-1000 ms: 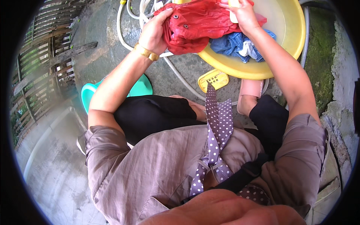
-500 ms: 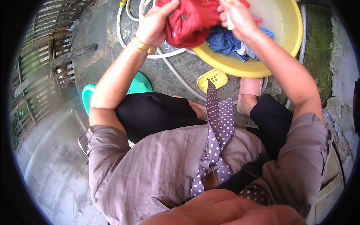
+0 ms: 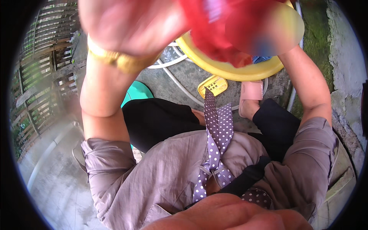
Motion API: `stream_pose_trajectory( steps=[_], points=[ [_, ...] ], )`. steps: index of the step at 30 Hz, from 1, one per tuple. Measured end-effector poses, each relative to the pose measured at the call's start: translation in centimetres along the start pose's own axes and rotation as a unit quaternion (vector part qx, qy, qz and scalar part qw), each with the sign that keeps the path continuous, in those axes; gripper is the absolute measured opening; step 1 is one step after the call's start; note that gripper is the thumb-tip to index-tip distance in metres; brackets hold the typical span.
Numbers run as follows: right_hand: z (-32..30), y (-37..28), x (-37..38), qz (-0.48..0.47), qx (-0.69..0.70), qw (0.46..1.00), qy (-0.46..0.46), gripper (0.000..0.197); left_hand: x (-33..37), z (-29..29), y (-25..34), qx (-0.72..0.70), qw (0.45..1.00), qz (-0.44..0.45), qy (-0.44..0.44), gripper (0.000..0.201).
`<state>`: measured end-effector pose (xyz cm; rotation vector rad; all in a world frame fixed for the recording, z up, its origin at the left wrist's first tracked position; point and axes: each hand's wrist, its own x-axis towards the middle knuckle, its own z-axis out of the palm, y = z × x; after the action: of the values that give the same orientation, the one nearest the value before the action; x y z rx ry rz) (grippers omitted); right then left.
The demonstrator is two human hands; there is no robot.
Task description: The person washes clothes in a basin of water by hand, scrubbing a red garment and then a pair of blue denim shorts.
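Note:
A wet red cap (image 3: 214, 42), blurred by nearness, is lifted close in front of me at the top, over the near rim of the yellow basin (image 3: 230, 73). My left hand (image 3: 130, 27), with a gold bracelet on the wrist, closes on the cap's left side; its fingertips are partly cut off or hidden. At the cap's right side is my right hand (image 3: 287, 30), so smeared that its fingers cannot be made out. Behind the cap, a bit of blue cloth (image 3: 262, 59) shows in the basin.
A yellow soap dish (image 3: 213, 86) lies on the wet concrete beside a pale hose (image 3: 180, 82). My pink slipper (image 3: 252, 92) is below the basin. A green plastic piece (image 3: 138, 94) stands by my left knee. A wooden slat fence is left, a mossy wall (image 3: 318, 46) right.
Both hands have raised the red cap toward me, so it and my left hand look much larger. The cap has shifted right and now hides most of the basin.

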<state>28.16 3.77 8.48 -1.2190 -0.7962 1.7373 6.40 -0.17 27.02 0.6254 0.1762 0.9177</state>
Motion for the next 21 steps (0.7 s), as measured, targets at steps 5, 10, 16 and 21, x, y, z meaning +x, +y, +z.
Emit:
stream_pose_trajectory(
  steps=[5, 10, 16, 21],
  points=[
    [-1.5, 1.7, 0.6, -0.019, 0.010, 1.000, -0.001, 0.026, -7.5, -4.1, -2.0, -0.017, 0.978, 0.002, 0.206, 0.045],
    [9.9, 10.1, -4.0, -0.395, -0.186, 0.894, -0.098, 0.027, -12.2, -8.6, -7.1, -0.062, 0.921, -0.064, 0.380, 0.040],
    [7.9, 17.5, -2.5, -0.260, -0.489, 0.825, -0.114, 0.029, -14.3, -9.2, -7.7, 0.008, 0.887, -0.073, 0.456, 0.036],
    [4.2, 17.3, 0.8, -0.413, -0.573, 0.698, -0.121, 0.026, -16.0, -9.6, -5.2, 0.001, 0.889, -0.049, 0.456, 0.039]
  ],
)
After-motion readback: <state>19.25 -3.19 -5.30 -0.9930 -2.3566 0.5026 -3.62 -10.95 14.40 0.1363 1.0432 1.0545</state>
